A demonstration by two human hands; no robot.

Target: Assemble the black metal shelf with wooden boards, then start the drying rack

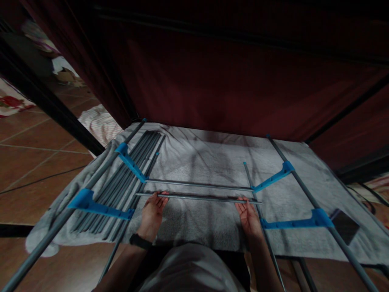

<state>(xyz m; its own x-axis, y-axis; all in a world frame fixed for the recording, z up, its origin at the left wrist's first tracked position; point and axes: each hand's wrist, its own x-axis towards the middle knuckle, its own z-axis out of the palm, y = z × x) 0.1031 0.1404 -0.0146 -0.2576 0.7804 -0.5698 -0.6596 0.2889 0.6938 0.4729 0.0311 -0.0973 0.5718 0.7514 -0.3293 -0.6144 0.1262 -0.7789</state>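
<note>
In the head view, holds a loose gray tube [202,198] crosswise in front of the body, over a gray blanket [194,156], with both hands. Near one end, grips with the left hand [152,210], with thumb and fingers clamped on the tube; near the other end, grips with the right hand [247,214], with palm turned upward and fingers likewise closed on the tube. Wears a dark wristband [140,241] on the left wrist. Just beyond the held tube, shows a fixed crossbar [197,184], nearly parallel to it, reaching from the left inner pole [152,164] to the right inner pole [272,251]. Overlaps both inner poles with the tube's ends; cannot tell from this angle whether touching. On the left, joins inner pole to left outer pole [105,167] by two blue brackets [103,209]; on the right, joins likewise to right outer pole [305,190]. Under the left brackets, shows a row of spare gray tubes [130,178] side by side on the blanket; near the right outer pole, a dark flat object [346,227]. Past the blanket, shows a dark red curtain [227,89].
</note>
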